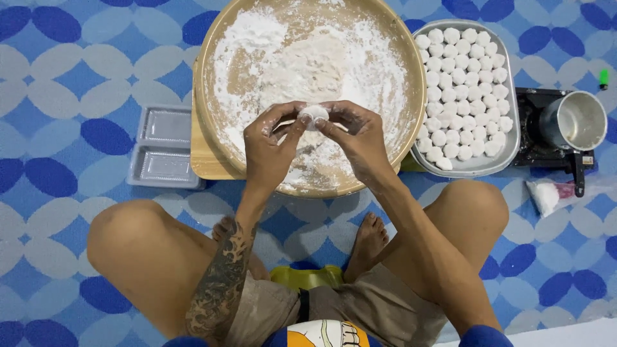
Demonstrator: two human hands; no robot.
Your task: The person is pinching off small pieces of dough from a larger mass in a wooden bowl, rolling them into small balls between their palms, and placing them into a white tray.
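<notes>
Both of my hands meet over the near half of the round wooden tray [212, 96], and between them I pinch a small white dough ball [315, 115]. My left hand [270, 151] closes on it from one side with thumb and fingertips, my right hand [360, 144] from the other, so the ball sits raised just above the tray's floured bottom, touching only my fingers. My fingers are dusted white.

The dough ball is soft-looking, matte and slightly dimpled on top. The tray is wide, shallow and pale brown, with a smooth raised rim; loose white flour [257, 45] covers most of its inside in uneven patches, thick toward the far side and scraped thin near me. It rests on a square wooden board [202, 157] that lies on the floor mat [64, 83], a glossy sheet patterned in blue and grey ovals.

Just beside the tray, toward the mat's right edge, an oblong metal pan [511, 138] holds many rows of small, round, floured white balls [463, 83], packed touching one another. Further right stands a black burner [533, 151] with a dull metal pot [575, 121] on it; I cannot tell what is inside. A small clear bag of white powder [545, 196] lies near it. Toward the left edge lies a grey plastic tray with two compartments [164, 148].
</notes>
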